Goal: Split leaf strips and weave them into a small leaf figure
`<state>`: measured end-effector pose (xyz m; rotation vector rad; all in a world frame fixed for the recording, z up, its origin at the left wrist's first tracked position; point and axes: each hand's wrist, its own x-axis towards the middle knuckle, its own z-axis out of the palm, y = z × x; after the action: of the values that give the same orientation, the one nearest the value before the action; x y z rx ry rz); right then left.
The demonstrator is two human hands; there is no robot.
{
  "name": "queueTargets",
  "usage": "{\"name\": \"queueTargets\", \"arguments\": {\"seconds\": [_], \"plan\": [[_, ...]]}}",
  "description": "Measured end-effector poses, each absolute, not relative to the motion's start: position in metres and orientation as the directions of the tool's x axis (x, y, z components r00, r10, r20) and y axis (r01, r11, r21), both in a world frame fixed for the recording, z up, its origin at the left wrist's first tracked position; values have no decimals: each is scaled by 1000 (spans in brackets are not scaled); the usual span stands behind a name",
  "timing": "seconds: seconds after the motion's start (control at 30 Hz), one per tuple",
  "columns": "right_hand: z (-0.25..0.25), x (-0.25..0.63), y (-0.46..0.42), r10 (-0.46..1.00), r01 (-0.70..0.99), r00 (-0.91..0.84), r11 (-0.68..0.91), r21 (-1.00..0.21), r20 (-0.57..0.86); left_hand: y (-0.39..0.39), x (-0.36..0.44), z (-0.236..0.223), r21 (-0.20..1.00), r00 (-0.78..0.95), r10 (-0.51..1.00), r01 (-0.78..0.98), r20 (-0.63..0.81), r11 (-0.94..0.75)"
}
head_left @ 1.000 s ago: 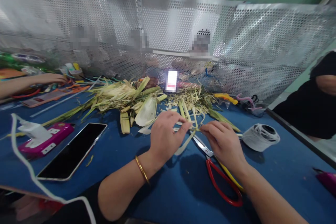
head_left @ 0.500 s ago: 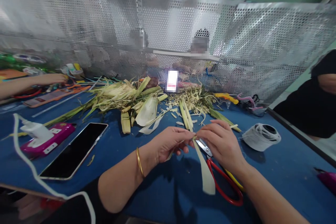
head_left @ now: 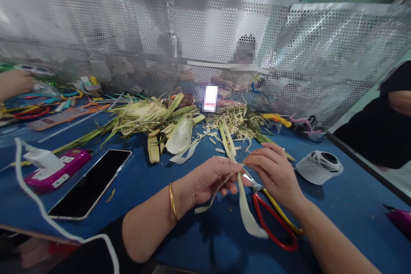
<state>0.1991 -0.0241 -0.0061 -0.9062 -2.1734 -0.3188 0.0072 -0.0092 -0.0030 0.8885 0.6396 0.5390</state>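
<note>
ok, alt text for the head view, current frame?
A person's left hand pinches a pale husk-like strip above a blue table, with the right hand close beside it. Scissors with red and yellow handles lie beneath; a husk pile is behind, a phone to the left, a white spool to the right.

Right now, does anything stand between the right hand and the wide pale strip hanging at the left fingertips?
Nothing visible does: the right hand meets, or nearly meets, the left hand at the wide pale strip. The scissors lie beneath on the blue table, not between.
</note>
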Motion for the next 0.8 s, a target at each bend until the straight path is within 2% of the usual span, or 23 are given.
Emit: {"name": "queueTargets", "arguments": {"seconds": [0.13,0.3,0.5,0.63,0.8], "plan": [[-9,198,-23,502,700,-461,713,-48,731,-7,7,-8,762,737,589,-160,-331,628],[-7,199,-27,511,777,-271,617,-129,816,-7,5,-2,750,667,675,-261,-314,607],[-15,192,-26,669,643,-418,696,-320,615,-8,7,2,718,635,710,-337,-305,610],[-28,188,-23,701,613,-370,677,-406,610,-9,7,0,699,677,679,-338,-284,630],[-30,188,-23,712,583,-363,677,-449,602,-9,9,-3,761,672,695,-305,-254,573]]}}
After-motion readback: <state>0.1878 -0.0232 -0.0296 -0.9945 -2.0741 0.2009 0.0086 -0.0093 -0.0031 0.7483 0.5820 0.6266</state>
